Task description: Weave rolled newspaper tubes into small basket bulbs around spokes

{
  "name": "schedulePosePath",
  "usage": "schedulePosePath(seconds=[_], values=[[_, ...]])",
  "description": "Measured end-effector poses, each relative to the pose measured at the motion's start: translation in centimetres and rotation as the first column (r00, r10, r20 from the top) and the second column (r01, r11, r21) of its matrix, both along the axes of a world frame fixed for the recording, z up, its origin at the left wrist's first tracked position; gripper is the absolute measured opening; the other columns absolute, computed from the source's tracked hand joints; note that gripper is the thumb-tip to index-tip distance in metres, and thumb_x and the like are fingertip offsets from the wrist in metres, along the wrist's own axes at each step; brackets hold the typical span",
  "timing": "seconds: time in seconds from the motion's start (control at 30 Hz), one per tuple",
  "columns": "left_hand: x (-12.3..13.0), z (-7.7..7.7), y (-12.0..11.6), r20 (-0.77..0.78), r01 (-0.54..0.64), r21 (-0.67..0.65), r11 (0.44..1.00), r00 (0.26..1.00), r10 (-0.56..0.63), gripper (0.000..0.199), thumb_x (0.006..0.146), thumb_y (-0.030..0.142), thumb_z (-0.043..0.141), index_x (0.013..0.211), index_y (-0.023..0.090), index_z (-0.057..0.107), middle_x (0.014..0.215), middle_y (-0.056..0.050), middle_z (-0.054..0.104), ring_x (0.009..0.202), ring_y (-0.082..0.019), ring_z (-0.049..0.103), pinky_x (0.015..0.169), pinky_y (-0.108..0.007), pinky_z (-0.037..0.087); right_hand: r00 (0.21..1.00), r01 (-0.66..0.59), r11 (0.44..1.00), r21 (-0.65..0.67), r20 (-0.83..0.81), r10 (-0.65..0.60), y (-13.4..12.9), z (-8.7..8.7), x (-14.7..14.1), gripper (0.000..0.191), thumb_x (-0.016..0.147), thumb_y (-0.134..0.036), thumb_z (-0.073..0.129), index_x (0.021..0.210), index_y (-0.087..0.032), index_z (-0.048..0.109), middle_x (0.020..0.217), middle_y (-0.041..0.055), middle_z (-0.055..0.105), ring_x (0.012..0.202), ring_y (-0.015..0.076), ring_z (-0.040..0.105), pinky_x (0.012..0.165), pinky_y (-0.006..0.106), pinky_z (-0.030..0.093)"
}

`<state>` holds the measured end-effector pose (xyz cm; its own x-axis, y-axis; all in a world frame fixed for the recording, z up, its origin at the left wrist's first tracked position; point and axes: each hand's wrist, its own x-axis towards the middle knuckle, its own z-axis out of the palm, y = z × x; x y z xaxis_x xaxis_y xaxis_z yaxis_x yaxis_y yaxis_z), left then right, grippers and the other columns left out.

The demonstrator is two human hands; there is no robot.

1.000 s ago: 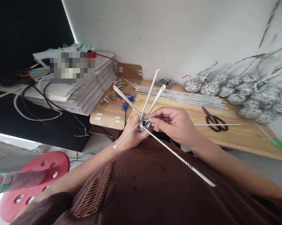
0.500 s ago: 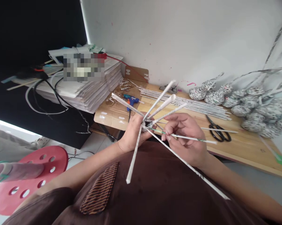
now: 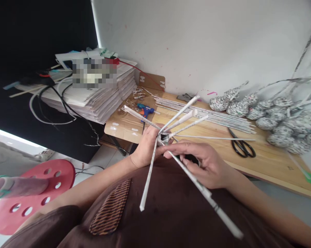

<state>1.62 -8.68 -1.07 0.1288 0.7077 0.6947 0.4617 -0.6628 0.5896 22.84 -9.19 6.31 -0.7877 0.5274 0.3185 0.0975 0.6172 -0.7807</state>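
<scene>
My left hand is closed around a small piece woven from rolled newspaper tubes, held in front of my body. Several white paper tubes fan out from its opening like spokes, among them one pointing down. At the near side, my right hand has its fingers bent against the tube that slants to the lower right, close to where it leaves the piece. A second length seems to lie along that tube. The underside of the piece is hidden by my left hand.
Black scissors, a row of paper tubes and a blue glue gun lie on the wooden table. Several woven paper forms stand by the wall. Stacked paper and a red stool are at left.
My right hand has moved down and left from the green-marked tube to the lower-right spoke. That spoke now points more steeply downward. My left hand keeps its hold.
</scene>
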Motion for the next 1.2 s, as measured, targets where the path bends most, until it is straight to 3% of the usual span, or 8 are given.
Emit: schedulePosePath(seconds=[0.1, 0.3, 0.43, 0.5, 0.67, 0.87, 1.0, 1.2], values=[[-0.1, 0.0, 0.0, -0.037, -0.009, 0.027, 1.0, 0.999, 0.01, 0.032, 0.088, 0.038, 0.071, 0.112, 0.023, 0.055, 0.104, -0.007, 0.068, 0.094, -0.022, 0.064, 0.081, -0.037, 0.049, 0.997, -0.056, 0.966, -0.251, 0.042, 0.068, 0.2, 0.2, 0.2, 0.046, 0.096, -0.01, 0.047, 0.137, -0.025, 0.061, 0.12, 0.0078, 0.074, 0.112, 0.0214, 0.07, 0.098, 0.039, 0.056], [0.0, 0.1, 0.0, -0.07, -0.021, 0.023, 1.0, 0.997, 0.023, 0.03, 0.087, 0.036, 0.07, 0.109, 0.023, 0.055, 0.1, -0.007, 0.069, 0.092, -0.023, 0.065, 0.079, -0.038, 0.048, 0.986, 0.152, 0.973, 0.176, -0.099, -0.136, 0.0, 0.2, -1.3, 0.03, 0.084, -0.021, 0.076, 0.113, -0.027, 0.077, 0.096, 0.0059, 0.078, 0.092, 0.0218, 0.07, 0.087, 0.04, 0.058], [0.1, 0.2, -0.2, -0.096, -0.024, -0.007, 1.0, 0.995, 0.023, 0.026, 0.086, 0.024, 0.069, 0.109, 0.022, 0.056, 0.099, -0.005, 0.069, 0.092, -0.021, 0.066, 0.081, -0.036, 0.048, 0.869, 0.395, 0.914, -0.092, -0.284, -0.404, -0.1, 0.2, -1.9, 0.013, 0.092, -0.026, 0.068, 0.099, -0.025, 0.078, 0.087, 0.0039, 0.077, 0.074, 0.0169, 0.069, 0.069, 0.033, 0.058], [0.2, 0.2, -0.3, -0.09, -0.037, -0.034, 0.999, 0.995, 0.034, 0.025, 0.085, 0.021, 0.068, 0.107, 0.022, 0.056, 0.096, -0.004, 0.069, 0.089, -0.02, 0.066, 0.081, -0.035, 0.048, 0.822, 0.409, 0.875, -0.26, -0.313, -0.477, 0.0, 0.3, -1.9, 0.017, 0.095, -0.034, 0.065, 0.096, -0.023, 0.078, 0.076, 0.003, 0.074, 0.063, 0.0142, 0.065, 0.057, 0.028, 0.053], [0.3, 0.2, -0.3, -0.067, -0.1, -0.029, 0.995, 0.993, 0.097, 0.027, 0.084, 0.023, 0.071, 0.107, 0.021, 0.056, 0.099, -0.005, 0.069, 0.09, -0.02, 0.065, 0.083, -0.037, 0.048, 0.862, 0.267, 0.853, -0.449, -0.284, -0.42, -0.1, -0.1, -1.7, 0.042, 0.099, -0.049, 0.054, 0.076, -0.019, 0.072, 0.083, 0.0054, 0.071, 0.06, 0.0114, 0.061, 0.048, 0.025, 0.04], [0.2, 0.6, -0.2, -0.172, -0.125, 0.049, 0.991, 0.976, 0.131, 0.024, 0.086, 0.023, 0.067, 0.107, 0.021, 0.055, 0.105, -0.008, 0.069, 0.099, -0.025, 0.064, 0.086, -0.041, 0.047, 0.957, 0.284, 0.904, -0.321, 0.152, -0.246, 0.2, -0.1, -1.8, 0.049, 0.098, -0.049, 0.055, 0.062, -0.018, 0.068, 0.056, -0.0016, 0.054, 0.054, 0.009, 0.049, 0.056, 0.025, 0.038], [0.0, 0.7, -0.2, -0.231, -0.067, 0.077, 0.995, 0.969, 0.083, 0.023, 0.087, 0.022, 0.065, 0.107, 0.021, 0.053, 0.106, -0.009, 0.068, 0.102, -0.025, 0.064, 0.09, -0.042, 0.047, 0.957, 0.256, 0.885, -0.389, 0.231, -0.175, 0.6, -0.2, -1.9, 0.057, 0.097, -0.056, 0.052, 0.056, -0.018, 0.061, 0.049, -0.0027, 0.051, 0.047, 0.0083, 0.045, 0.05, 0.025, 0.035], [0.1, 0.5, -0.3, -0.197, -0.224, -0.058, 0.973, 0.958, 0.209, 0.023, 0.086, 0.026, 0.068, 0.105, 0.02, 0.056, 0.103, -0.009, 0.069, 0.098, -0.026, 0.064, 0.084, -0.041, 0.047, 0.902, 0.368, 0.767, -0.525, 0.003, -0.431, 0.7, -0.3, -1.9, 0.029, 0.088, -0.047, 0.069, 0.089, -0.019, 0.075, 0.068, -0.0008, 0.063, 0.054, 0.009, 0.053, 0.048, 0.023, 0.042]])
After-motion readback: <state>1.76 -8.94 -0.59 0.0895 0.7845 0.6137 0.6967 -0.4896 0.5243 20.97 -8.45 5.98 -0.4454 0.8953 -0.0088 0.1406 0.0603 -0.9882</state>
